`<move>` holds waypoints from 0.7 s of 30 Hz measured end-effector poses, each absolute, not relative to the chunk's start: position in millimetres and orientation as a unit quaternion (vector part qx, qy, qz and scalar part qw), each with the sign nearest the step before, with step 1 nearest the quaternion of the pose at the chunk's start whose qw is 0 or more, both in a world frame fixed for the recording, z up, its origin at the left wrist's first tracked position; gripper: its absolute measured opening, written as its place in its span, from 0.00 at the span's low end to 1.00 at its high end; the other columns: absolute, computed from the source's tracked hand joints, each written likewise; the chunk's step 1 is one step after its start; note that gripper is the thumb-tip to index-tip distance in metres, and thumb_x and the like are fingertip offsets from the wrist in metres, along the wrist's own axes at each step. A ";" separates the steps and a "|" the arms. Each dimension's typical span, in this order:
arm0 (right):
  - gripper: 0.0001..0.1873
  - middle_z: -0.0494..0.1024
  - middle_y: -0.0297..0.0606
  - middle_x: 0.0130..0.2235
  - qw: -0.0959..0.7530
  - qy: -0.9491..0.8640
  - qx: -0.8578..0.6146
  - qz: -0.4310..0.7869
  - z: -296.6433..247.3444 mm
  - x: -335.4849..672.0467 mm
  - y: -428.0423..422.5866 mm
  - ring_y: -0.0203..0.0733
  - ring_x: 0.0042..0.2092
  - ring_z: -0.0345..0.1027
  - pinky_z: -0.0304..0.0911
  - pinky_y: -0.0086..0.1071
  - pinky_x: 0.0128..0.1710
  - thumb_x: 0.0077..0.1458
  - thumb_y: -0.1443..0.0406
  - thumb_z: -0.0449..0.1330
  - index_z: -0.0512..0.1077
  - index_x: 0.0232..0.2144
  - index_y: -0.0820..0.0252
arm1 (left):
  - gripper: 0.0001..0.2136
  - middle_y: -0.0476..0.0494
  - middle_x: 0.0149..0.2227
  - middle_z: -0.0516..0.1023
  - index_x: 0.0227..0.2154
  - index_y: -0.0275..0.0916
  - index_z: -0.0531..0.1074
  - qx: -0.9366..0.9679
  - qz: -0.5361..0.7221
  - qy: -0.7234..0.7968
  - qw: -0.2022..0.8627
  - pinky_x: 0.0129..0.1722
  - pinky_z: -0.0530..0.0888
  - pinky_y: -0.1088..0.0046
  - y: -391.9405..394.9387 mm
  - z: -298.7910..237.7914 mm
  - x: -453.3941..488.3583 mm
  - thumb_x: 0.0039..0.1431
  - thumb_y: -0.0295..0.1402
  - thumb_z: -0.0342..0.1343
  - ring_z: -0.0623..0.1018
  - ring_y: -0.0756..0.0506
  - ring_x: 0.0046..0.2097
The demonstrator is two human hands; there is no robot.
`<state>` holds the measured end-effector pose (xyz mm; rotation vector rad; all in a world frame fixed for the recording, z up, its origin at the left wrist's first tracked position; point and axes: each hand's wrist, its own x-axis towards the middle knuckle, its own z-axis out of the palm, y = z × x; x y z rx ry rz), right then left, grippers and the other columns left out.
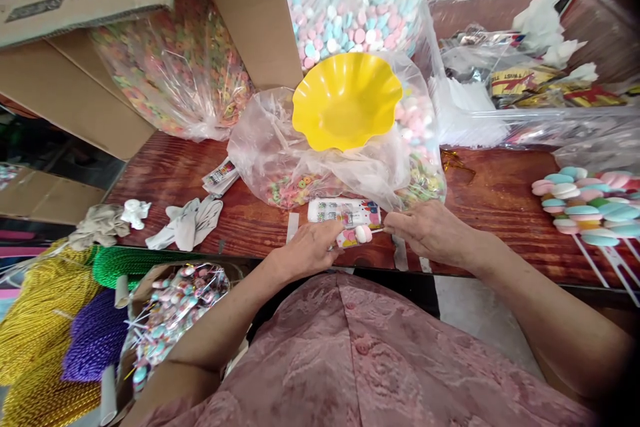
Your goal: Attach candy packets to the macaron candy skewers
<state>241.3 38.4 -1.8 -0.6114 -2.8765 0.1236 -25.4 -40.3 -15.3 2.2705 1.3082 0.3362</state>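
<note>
A white stick carrying a pink and white marshmallow runs from beside my left fingers to my right hand. My right hand is closed, pinching the stick's right end between thumb and fingertips. My left hand is closed too, its fingertips just left of the marshmallow; what they grip is partly hidden. Printed white plastic sleeves lie flat on the table under and behind the marshmallow. Just beyond them rests a yellow wavy-rimmed bowl on clear bags of candy.
Finished marshmallow skewers lie at the right edge, near a clear tray of packets. At the left stand a cardboard box with bagged candy, gloves, more sleeves and a box of wrapped marshmallow sticks.
</note>
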 end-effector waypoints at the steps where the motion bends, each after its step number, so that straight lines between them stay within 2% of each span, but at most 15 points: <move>1: 0.07 0.70 0.30 0.23 0.095 -0.972 -0.208 0.052 -1.0 241.7 38.9 0.34 0.23 0.55 0.38 0.32 0.28 0.60 0.71 0.52 0.69 0.33 0.58 | 0.05 0.43 0.34 0.77 0.37 0.39 0.67 0.833 0.131 0.478 0.245 0.37 0.71 0.69 -40.8 -16.4 -26.2 0.58 0.30 0.54 0.76 0.43 0.37; 5: 0.09 0.71 0.31 0.23 0.089 -0.975 -0.198 0.052 3.3 239.0 36.6 0.34 0.24 0.56 0.39 0.33 0.28 0.62 0.70 0.52 0.68 0.30 0.59 | 0.09 0.44 0.36 0.78 0.40 0.39 0.68 0.811 0.146 0.475 0.307 0.37 0.71 0.70 -42.4 -16.9 -26.0 0.58 0.32 0.58 0.77 0.44 0.37; 9: 0.10 0.71 0.34 0.25 0.141 -0.977 -0.159 -0.010 6.3 226.9 24.8 0.35 0.25 0.57 0.42 0.34 0.29 0.60 0.72 0.51 0.68 0.29 0.60 | 0.13 0.45 0.40 0.79 0.44 0.40 0.70 0.786 0.145 0.465 0.380 0.39 0.71 0.70 -41.9 -13.4 -20.3 0.57 0.36 0.61 0.77 0.43 0.41; 14: 0.13 0.68 0.34 0.24 0.233 -0.960 -0.130 -0.088 18.1 214.1 4.9 0.37 0.27 0.56 0.47 0.35 0.32 0.62 0.71 0.50 0.68 0.27 0.60 | 0.13 0.48 0.36 0.77 0.39 0.38 0.71 0.754 0.140 0.486 0.418 0.37 0.69 0.72 -38.4 -9.1 -15.2 0.55 0.40 0.63 0.74 0.46 0.38; 18: 0.12 0.65 0.33 0.23 0.252 -0.953 -0.133 -0.102 30.0 216.0 -4.4 0.37 0.27 0.54 0.48 0.35 0.32 0.61 0.72 0.52 0.69 0.27 0.60 | 0.16 0.51 0.30 0.73 0.33 0.36 0.71 0.717 0.155 0.520 0.438 0.31 0.65 0.76 -37.2 -9.7 -16.9 0.53 0.45 0.64 0.70 0.49 0.32; 21: 0.10 0.65 0.32 0.23 0.267 -0.946 -0.158 -0.094 31.0 220.1 -5.4 0.36 0.27 0.54 0.49 0.34 0.32 0.59 0.72 0.54 0.68 0.26 0.59 | 0.16 0.52 0.29 0.73 0.34 0.36 0.73 0.708 0.170 0.520 0.448 0.32 0.65 0.76 -37.8 -11.9 -18.0 0.54 0.46 0.63 0.71 0.50 0.33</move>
